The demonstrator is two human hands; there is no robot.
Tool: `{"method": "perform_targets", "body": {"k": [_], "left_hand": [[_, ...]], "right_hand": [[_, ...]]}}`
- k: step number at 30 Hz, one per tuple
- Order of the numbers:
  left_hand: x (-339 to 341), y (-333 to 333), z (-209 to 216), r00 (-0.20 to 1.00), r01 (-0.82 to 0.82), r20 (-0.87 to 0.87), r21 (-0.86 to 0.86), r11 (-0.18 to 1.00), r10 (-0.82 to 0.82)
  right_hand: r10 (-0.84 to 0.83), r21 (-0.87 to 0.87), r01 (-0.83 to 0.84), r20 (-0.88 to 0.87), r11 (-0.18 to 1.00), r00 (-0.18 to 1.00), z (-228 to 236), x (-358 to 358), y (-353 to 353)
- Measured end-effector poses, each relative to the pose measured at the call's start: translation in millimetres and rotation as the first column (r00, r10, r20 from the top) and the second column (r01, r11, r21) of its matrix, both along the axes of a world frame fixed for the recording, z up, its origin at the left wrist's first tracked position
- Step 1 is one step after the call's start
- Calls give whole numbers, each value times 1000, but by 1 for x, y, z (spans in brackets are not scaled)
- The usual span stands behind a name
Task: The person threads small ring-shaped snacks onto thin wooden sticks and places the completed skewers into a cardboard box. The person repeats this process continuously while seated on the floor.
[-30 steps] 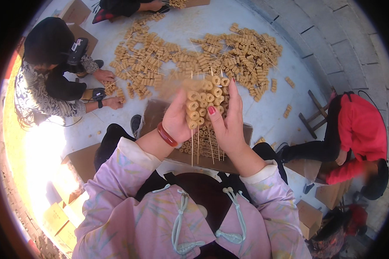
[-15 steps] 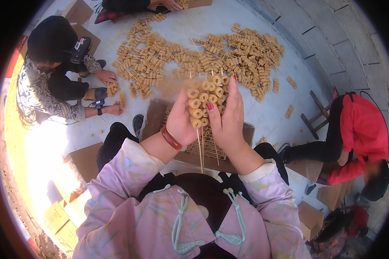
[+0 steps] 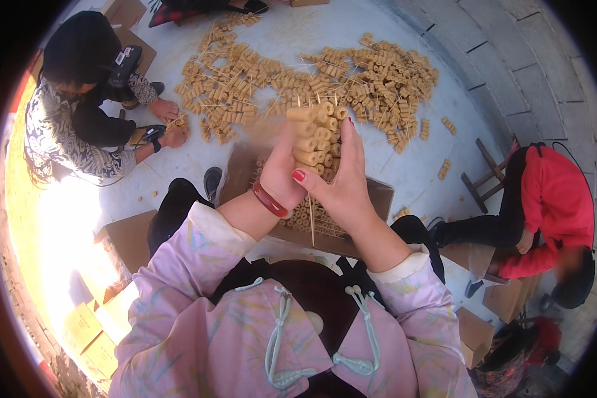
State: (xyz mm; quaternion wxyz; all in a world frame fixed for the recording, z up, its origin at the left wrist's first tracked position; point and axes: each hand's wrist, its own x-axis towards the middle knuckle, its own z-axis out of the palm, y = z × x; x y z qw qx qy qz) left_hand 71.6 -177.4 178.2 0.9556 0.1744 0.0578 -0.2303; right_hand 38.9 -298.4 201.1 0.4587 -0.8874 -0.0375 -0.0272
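Between my two palms is a bundle of skewers (image 3: 320,140), thin wooden sticks threaded with short tan hollow tubes. My left hand (image 3: 282,174) wraps the bundle's left side, its fingers mostly hidden behind it. My right hand (image 3: 345,180) presses on the right side, thumb across the near lower part. Bare stick ends poke out below the hands, and a few tips show at the top. Beneath my hands stands an open cardboard box (image 3: 376,199), with rows of similar skewers (image 3: 312,222) lying in it.
A large heap of loose skewers (image 3: 391,86) spreads over the pale floor ahead. On the left, a person in a black head covering (image 3: 79,53) handles skewers. At right, a person in red (image 3: 557,192) bends over boxes near a wooden stool (image 3: 487,179). More cardboard boxes (image 3: 127,242) stand at left.
The bundle has turned in my hands, so more tube sides show on its left, and it sits slightly higher. The person at left has brought both hands together.
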Motion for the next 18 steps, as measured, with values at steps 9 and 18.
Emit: {"method": "perform_targets", "body": {"k": [9, 18], "left_hand": [[-9, 8, 1, 997, -2, 79, 62, 998, -3], [-16, 33, -3, 997, -23, 68, 43, 999, 20]], "right_hand": [[-60, 178, 53, 32, 983, 998, -12, 5, 7], [46, 40, -53, 156, 998, 987, -21, 10, 27]]}}
